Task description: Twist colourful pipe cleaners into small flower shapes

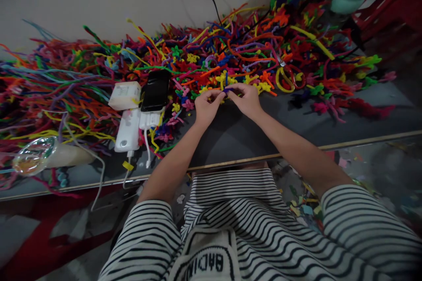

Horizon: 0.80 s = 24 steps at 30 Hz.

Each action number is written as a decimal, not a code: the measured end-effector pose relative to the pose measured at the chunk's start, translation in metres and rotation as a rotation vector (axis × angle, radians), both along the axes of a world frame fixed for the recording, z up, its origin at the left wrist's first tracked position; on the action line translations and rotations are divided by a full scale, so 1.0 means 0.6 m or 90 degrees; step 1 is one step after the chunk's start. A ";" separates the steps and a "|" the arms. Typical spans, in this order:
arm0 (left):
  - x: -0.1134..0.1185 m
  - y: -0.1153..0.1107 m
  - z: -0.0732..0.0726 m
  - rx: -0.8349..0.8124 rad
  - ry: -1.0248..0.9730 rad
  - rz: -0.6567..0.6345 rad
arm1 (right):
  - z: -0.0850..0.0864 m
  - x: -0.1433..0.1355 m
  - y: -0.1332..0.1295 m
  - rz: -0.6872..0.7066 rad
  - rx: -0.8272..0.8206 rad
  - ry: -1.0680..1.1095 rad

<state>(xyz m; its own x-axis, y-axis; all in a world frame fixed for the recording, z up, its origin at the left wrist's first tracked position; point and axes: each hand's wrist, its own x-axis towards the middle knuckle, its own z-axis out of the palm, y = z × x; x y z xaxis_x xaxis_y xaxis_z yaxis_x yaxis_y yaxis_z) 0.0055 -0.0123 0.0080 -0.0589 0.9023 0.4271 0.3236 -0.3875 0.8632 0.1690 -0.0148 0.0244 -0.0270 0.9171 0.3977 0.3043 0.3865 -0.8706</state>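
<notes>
Centrally in the frame, a little above the middle, a dark purple pipe cleaner [227,90] sits between the fingers of both hands. The left hand [208,104] has thumb and forefinger pinched together at its left end; the right hand [247,100] meets it from the right, its fingertips likewise closed on the piece. The two sets of fingers nearly touch, so only a short bit of purple shows between them, and its exact shape is too small to tell. Both wrists are over the tabletop [227,140], whose bare dark front part lies below the hands. Just beyond the fingers are yellow flowers [221,78], part of a long, tangled heap [198,37] of coloured stems that runs from the left edge to the upper right. Scissors [286,80] with yellow and red handles lie right of the right hand, at the edge of the heap. Left of the left hand, a black phone [156,90] rests beside a white box [125,95], with a power bank [127,129] and a white adapter [150,120] below them, cables trailing toward the front edge. A clear-lidded cup [36,156] lies on its side at the lower left. Paper scraps [306,209] litter the floor at the lower right.
</notes>
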 end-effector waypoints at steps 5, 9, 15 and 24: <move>0.002 0.000 0.001 -0.052 -0.043 0.002 | 0.003 -0.001 -0.003 -0.013 0.020 -0.015; 0.002 -0.010 0.011 0.002 0.035 0.035 | 0.003 -0.002 -0.003 -0.027 0.022 -0.015; 0.000 -0.005 0.007 -0.027 0.024 -0.018 | 0.005 -0.001 -0.004 -0.027 0.018 -0.018; -0.003 0.009 -0.008 -0.137 -0.139 -0.172 | -0.010 0.004 0.015 0.108 -0.150 0.128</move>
